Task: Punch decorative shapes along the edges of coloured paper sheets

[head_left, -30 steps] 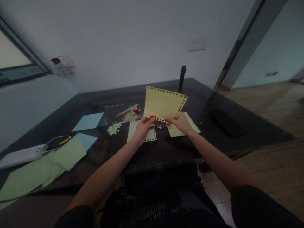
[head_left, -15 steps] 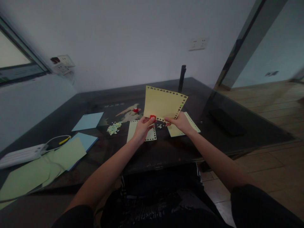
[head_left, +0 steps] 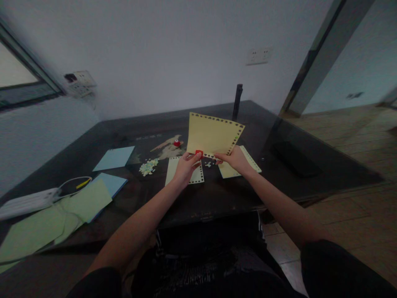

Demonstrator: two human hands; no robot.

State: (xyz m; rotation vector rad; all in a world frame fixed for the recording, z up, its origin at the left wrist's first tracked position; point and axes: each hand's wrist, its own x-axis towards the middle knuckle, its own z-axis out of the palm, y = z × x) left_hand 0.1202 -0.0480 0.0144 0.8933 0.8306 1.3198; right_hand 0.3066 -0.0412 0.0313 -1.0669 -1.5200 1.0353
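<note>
My left hand [head_left: 185, 167] is closed around a small red craft punch [head_left: 199, 154], its thumb on top. The punch sits on the near edge of a yellow sheet of paper [head_left: 212, 134], held tilted up above the table. Small shapes are punched along the sheet's far and right edges and part of the near edge. My right hand [head_left: 234, 160] pinches that near edge at its right part. Below lie a pale punched sheet [head_left: 173, 170] under my left hand and a yellow punched sheet [head_left: 231, 171] under my right. A few paper bits [head_left: 210, 164] lie between them.
A pile of paper cut-outs [head_left: 149, 167] and a second red punch [head_left: 177, 143] lie on the dark table [head_left: 198, 198]. Blue paper [head_left: 114, 158], green sheets [head_left: 37, 223] and a white power strip [head_left: 27, 203] are at left. A black slab-like object [head_left: 296, 159] rests at right.
Hardly anything differs. Both hands keep hold of the punch and the yellow sheet in nearly the same place, and the view has shifted very slightly.
</note>
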